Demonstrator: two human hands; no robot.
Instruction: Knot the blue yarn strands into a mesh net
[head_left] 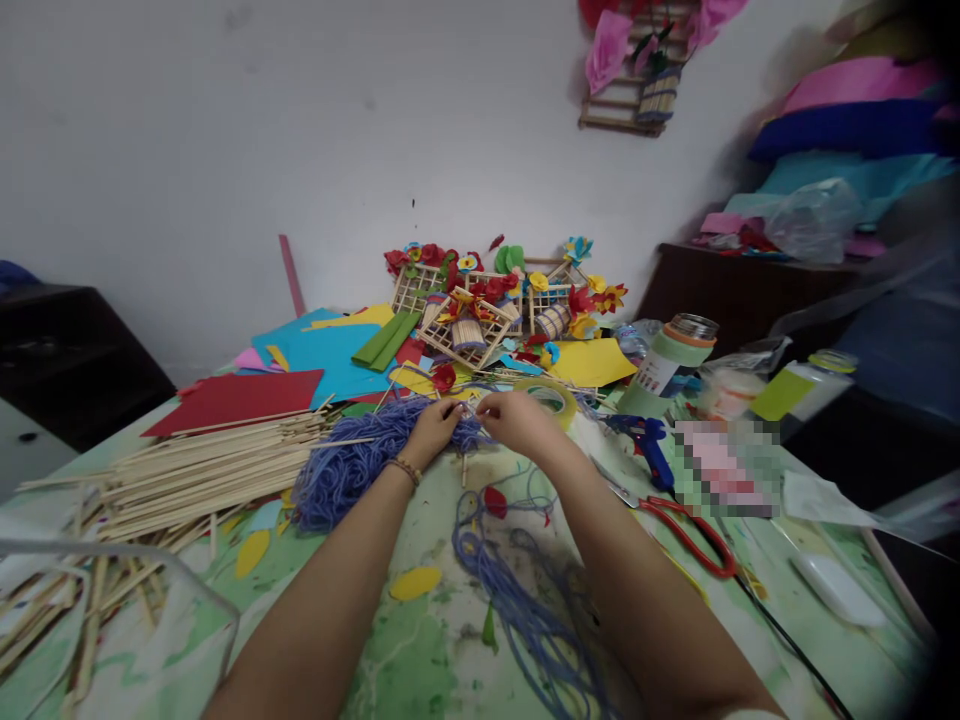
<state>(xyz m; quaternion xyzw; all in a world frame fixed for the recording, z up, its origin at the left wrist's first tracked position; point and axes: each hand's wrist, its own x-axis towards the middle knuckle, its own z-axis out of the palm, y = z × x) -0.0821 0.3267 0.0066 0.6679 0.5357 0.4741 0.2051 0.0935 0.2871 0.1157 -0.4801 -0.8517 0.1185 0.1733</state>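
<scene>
My left hand [437,428] is over the right end of a tangled heap of blue-purple yarn [330,480], its fingertips pinched together. Facing it, my right hand [514,420] has its thumb and fingers pressed together in a pinch too. The fingertips almost meet, and what lies between them is too small to make out. Below the hands, a short wooden stick [464,470] shows on the table. Nearer to me, between my forearms, a loose hank of yarn [510,600] trails across the tablecloth. A roll of clear tape [564,405] is partly hidden behind my right hand.
Wooden sticks [210,475] lie piled at left, beside red paper [247,400] and blue paper [337,350]. Stick-and-paper-flower ornaments [465,335] stand against the wall. Right are a blue glue gun [649,445], red-handled scissors [697,535], a bottle [667,365] and a jar [806,395].
</scene>
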